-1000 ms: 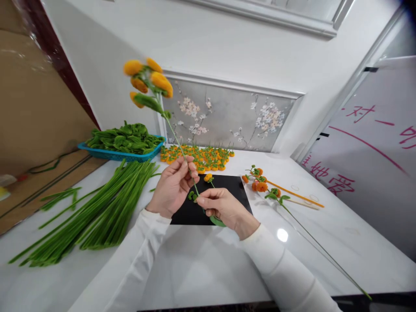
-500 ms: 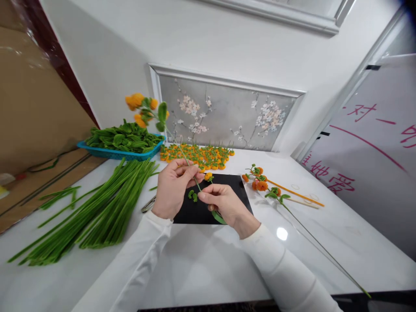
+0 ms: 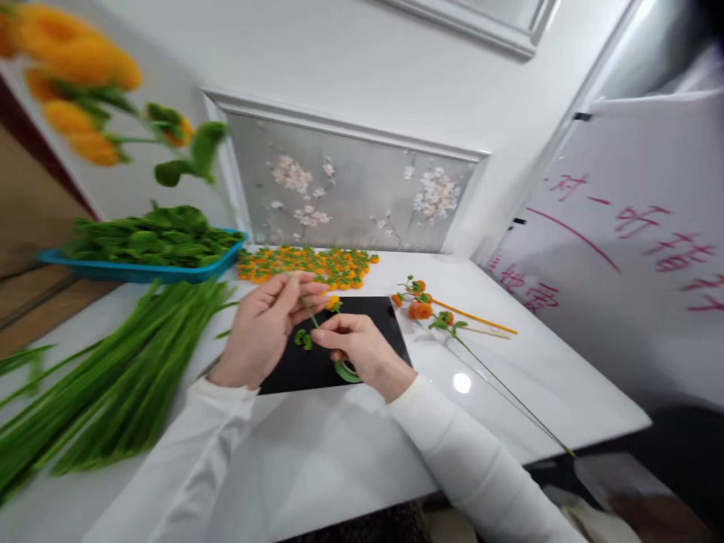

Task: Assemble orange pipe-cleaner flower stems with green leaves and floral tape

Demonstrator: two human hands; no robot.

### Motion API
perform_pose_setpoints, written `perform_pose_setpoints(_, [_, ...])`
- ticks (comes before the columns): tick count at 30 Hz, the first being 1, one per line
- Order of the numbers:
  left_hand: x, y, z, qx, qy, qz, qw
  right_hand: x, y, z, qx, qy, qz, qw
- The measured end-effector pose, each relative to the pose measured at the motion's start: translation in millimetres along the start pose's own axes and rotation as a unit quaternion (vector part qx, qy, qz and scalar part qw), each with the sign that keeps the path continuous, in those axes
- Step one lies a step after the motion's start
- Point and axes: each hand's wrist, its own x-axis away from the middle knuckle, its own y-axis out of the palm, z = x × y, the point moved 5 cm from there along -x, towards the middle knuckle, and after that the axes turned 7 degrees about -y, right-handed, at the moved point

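A spray of fuzzy yellow-orange artificial flowers [image 3: 79,60] with green leaves rises to the upper left, close to the camera and blurred. Its thin green stem slants down between my hands. My left hand [image 3: 254,328] has thumb and fingers closed loosely around the stem. Lower down, my right hand [image 3: 365,351] pinches the stem's end between thumb and forefinger. Below them lies a black mat [image 3: 381,320], carrying a small yellow flower [image 3: 333,303], little green leaves [image 3: 304,339] and a roll of green tape [image 3: 347,371], partly hidden by my right hand.
Left on the white table [image 3: 317,467] lies a bundle of green fuzzy stems [image 3: 130,377]. Behind it stands a blue tray [image 3: 141,273] of green leaves. Many small yellow flowers [image 3: 339,264] line the wall. An orange flower spray [image 3: 421,309] lies on the right.
The view has turned right and the flower spray has swung nearer to the camera at upper left. Both hands still hold the stem.
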Motion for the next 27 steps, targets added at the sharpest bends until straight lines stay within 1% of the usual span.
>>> perform_pose_setpoints(2, [-1,-0.3,3,-0.057,0.026,0.038,0.997,-4,-2,-3,0.009,-0.014,0.023,1.0])
perform_pose_setpoints(5, [-5,-2.9,3,-0.098,0.011,0.082,0.992,-9,-5,-8,0.042,-0.057,0.04,0.997])
perform_pose_setpoints(7, [-7,-4.9,2,-0.116,-0.003,0.1,0.988,-11,-6,-10,0.058,-0.085,0.046,0.994])
perform_pose_setpoints(12, [-10,-8.1,5,-0.129,-0.013,0.148,0.98,-19,-10,-3,0.099,-0.129,0.044,0.986])
perform_pose_setpoints(15, [-9,-3.1,5,-0.112,-0.016,0.163,0.98,-21,-12,-3,0.153,-0.142,0.057,0.976])
perform_pose_setpoints(17, [-6,2.3,5,-0.113,0.0,0.176,0.978,-20,-14,-8,0.202,-0.156,0.081,0.964])
perform_pose_setpoints(20, [-2,7.2,6,-0.132,0.048,0.201,0.969,-18,-17,-14,0.252,-0.176,0.112,0.945])
perform_pose_setpoints(22, [-2,6.4,3,-0.127,0.056,0.203,0.969,-18,-18,-15,0.253,-0.19,0.104,0.943])
perform_pose_setpoints(24, [-4,2.3,-1,-0.102,0.04,0.19,0.976,-18,-16,-14,0.236,-0.196,0.07,0.949])
perform_pose_setpoints(26, [-5,-2.4,-5,-0.071,0.019,0.157,0.985,-15,-14,-13,0.214,-0.187,0.036,0.958])
perform_pose_setpoints(27, [-6,-3.1,-7,-0.054,0.002,0.121,0.991,-13,-14,-13,0.2,-0.181,0.034,0.962])
